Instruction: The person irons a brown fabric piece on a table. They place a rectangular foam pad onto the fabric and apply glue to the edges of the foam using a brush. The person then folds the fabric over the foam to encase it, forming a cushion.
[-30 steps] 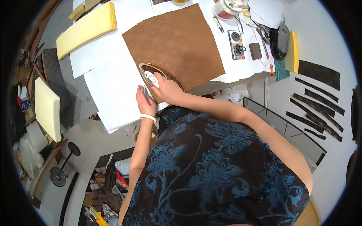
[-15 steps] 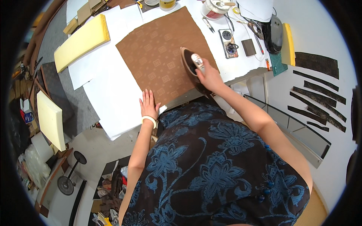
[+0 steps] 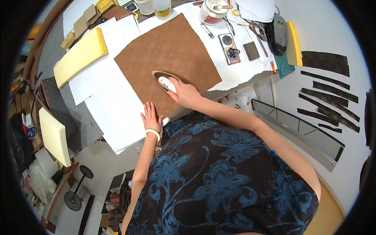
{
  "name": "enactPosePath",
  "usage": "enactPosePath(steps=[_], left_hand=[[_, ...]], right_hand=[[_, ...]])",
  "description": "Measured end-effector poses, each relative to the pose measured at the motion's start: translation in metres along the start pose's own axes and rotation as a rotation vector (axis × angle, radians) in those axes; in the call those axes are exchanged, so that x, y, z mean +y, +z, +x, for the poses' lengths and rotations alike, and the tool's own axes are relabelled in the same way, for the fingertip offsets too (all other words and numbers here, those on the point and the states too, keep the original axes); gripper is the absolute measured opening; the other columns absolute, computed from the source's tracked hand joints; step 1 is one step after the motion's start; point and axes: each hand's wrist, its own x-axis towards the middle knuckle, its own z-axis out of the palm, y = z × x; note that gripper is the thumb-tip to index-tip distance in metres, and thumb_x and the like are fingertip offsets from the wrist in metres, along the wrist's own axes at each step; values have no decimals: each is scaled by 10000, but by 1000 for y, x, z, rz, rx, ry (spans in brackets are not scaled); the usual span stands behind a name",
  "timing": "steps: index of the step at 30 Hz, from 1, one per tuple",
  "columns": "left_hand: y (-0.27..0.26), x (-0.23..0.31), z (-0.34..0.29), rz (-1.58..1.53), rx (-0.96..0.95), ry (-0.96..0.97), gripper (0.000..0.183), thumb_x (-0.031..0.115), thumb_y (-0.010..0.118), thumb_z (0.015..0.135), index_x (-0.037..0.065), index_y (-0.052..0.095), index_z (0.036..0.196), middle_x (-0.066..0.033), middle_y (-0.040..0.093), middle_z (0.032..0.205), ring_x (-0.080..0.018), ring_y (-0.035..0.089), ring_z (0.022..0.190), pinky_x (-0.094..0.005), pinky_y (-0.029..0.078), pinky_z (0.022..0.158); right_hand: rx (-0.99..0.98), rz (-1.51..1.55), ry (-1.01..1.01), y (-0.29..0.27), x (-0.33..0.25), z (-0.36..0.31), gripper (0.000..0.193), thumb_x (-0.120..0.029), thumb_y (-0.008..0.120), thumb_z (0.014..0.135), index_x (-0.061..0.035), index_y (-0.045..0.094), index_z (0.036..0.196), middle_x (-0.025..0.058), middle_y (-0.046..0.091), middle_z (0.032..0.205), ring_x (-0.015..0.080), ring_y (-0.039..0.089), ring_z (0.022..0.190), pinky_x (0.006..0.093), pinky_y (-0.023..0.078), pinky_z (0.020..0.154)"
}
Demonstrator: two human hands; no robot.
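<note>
A brown patterned cloth (image 3: 160,49) lies flat on white paper (image 3: 111,105) covering the table. On the cloth's near part rests a clothes iron (image 3: 159,74), dark with a pale handle. My right hand (image 3: 184,93) is wrapped round that handle, its forearm reaching in from the right. With fingers stretched out, my left hand (image 3: 151,117) lies flat on the cloth's near left corner, and a pale bracelet circles its wrist. The iron's soleplate is hidden under its body.
Yellow foam blocks (image 3: 80,56) lie at the left. Along the back stand a bottle (image 3: 162,8) and a white tub (image 3: 214,12). A phone (image 3: 229,49), a dark square block (image 3: 251,51) and a black computer mouse-shaped object (image 3: 279,34) are at the right. Dark strips (image 3: 329,94) hang on the wall.
My right hand has slid the iron leftward across the cloth, from its right side to its near middle, and turned it. My left hand stays pressed at the near left corner.
</note>
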Motion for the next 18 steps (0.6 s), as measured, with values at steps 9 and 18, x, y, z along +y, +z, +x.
enactPosePath(steps=[9, 18], left_hand=[[1, -1, 0, -30, 14, -29, 914, 341, 744, 941, 109, 259, 1680, -132, 224, 1755, -313, 163, 1632, -599, 116, 1295], [-5, 4, 0, -49, -20, -60, 939, 319, 764, 922, 116, 251, 1682, -122, 211, 1759, -309, 155, 1634, -609, 109, 1295]], right_hand=[[194, 7, 187, -86, 79, 21, 587, -386, 636, 1003, -68, 441, 1458, 298, 726, 1037, 499, 706, 928, 578, 560, 808], [-90, -106, -97, -128, 76, 55, 581, -577, 593, 1011, -155, 551, 1409, 220, 748, 1067, 452, 707, 974, 535, 554, 828]])
